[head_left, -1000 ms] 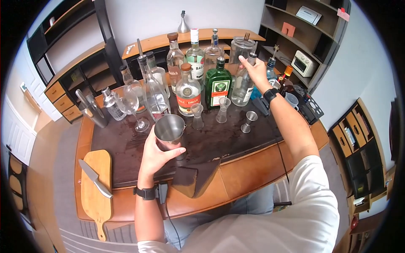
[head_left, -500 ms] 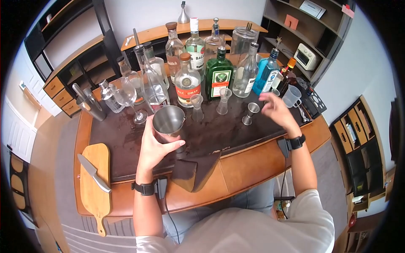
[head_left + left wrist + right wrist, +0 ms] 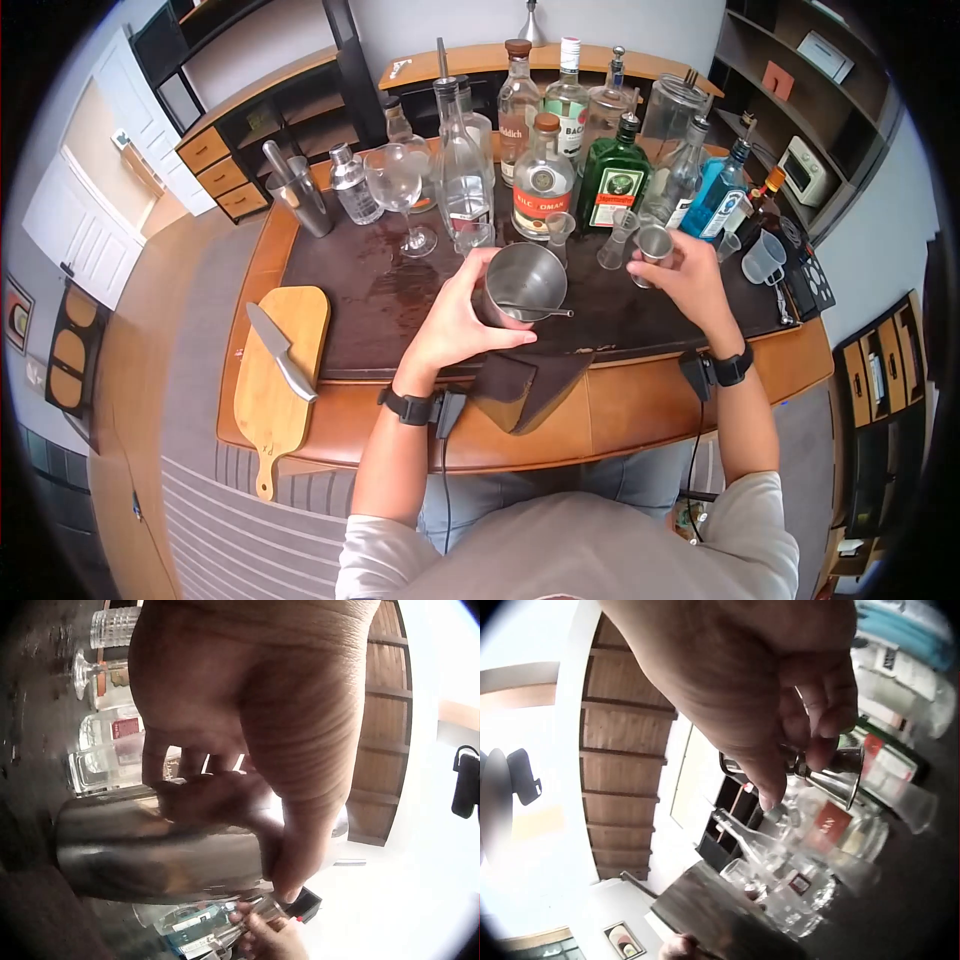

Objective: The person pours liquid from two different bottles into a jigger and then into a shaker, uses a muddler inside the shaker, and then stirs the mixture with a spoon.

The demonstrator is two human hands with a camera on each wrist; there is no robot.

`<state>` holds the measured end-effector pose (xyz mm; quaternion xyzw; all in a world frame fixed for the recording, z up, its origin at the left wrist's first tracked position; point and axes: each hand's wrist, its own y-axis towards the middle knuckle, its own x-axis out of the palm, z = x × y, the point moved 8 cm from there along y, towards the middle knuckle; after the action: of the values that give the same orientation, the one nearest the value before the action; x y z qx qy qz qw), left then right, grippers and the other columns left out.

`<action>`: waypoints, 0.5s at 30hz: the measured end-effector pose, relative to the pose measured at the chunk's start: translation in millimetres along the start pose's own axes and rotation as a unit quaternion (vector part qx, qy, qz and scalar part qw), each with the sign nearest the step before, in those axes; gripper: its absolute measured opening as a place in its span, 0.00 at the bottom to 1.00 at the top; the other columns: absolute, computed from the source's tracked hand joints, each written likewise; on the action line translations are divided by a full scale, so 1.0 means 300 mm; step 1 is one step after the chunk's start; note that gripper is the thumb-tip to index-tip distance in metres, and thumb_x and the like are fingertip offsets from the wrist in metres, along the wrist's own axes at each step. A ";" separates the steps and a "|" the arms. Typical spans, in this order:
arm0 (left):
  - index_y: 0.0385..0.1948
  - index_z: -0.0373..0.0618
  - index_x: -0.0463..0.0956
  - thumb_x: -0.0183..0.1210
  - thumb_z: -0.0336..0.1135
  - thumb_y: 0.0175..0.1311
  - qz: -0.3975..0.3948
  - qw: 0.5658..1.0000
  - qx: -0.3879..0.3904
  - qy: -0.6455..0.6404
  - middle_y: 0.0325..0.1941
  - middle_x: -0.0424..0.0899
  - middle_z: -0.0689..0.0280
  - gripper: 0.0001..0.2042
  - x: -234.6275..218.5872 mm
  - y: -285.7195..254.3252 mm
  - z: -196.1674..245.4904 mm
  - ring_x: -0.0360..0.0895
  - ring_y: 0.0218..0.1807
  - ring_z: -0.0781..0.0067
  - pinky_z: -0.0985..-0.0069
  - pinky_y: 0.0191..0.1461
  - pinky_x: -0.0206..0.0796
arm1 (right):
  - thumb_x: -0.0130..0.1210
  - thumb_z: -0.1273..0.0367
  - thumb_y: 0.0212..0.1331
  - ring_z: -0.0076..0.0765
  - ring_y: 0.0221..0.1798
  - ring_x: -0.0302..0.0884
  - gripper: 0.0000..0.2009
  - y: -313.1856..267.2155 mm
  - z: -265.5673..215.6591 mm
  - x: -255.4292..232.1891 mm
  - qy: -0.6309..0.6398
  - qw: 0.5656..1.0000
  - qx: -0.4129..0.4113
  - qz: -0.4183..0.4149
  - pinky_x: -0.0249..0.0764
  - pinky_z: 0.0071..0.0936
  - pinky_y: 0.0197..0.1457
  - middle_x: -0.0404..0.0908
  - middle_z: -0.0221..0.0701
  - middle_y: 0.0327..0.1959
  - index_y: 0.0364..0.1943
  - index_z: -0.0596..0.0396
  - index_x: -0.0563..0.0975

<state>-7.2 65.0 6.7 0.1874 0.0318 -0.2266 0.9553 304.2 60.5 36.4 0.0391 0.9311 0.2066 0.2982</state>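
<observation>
My left hand (image 3: pixel 455 325) grips a metal shaker tin (image 3: pixel 530 275) from its left side, thumb across the near wall. A slim metal rod (image 3: pixel 540 311) crosses the tin's rim; its tip (image 3: pixel 349 862) pokes past the mouth in the left wrist view. To the right, my right hand (image 3: pixel 690 285) pinches a steel jigger (image 3: pixel 655 243) between thumb and fingers. The right wrist view has the fingertips at the narrow waist of the jigger (image 3: pixel 832 776), its flared cup facing away. Two clear jigger-shaped measures (image 3: pixel 620 240) (image 3: pixel 560 235) stand between the tin and the bottles.
Several bottles line the back, among them a green one (image 3: pixel 614 185), an orange-labelled one (image 3: pixel 543 190) and a blue one (image 3: pixel 718 205). A stemmed glass (image 3: pixel 418 240) stands left of them. A knife (image 3: pixel 280 350) lies on a cutting board (image 3: pixel 300 310). A folded dark cloth (image 3: pixel 530 385) overhangs the front edge.
My right hand has let go of a clear bottle's neck, come down toward the front and taken hold of the steel jigger. My left hand keeps its grip on the shaker tin.
</observation>
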 end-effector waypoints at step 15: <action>0.65 0.39 0.67 0.82 0.22 0.50 -0.019 1.000 0.011 -0.018 0.46 0.87 0.65 0.40 0.013 0.000 0.030 0.89 0.42 0.77 0.75 0.53 0.80 | 0.61 0.69 0.59 0.33 0.36 0.87 0.19 0.047 -0.567 0.253 -0.400 0.843 -0.358 -0.034 0.82 0.30 0.38 0.81 0.28 0.49 0.57 0.43 0.85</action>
<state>-3.8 60.1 14.4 0.1937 0.0162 -0.2487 0.9489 144.2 26.6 126.7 -0.0225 0.5933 0.4819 0.6444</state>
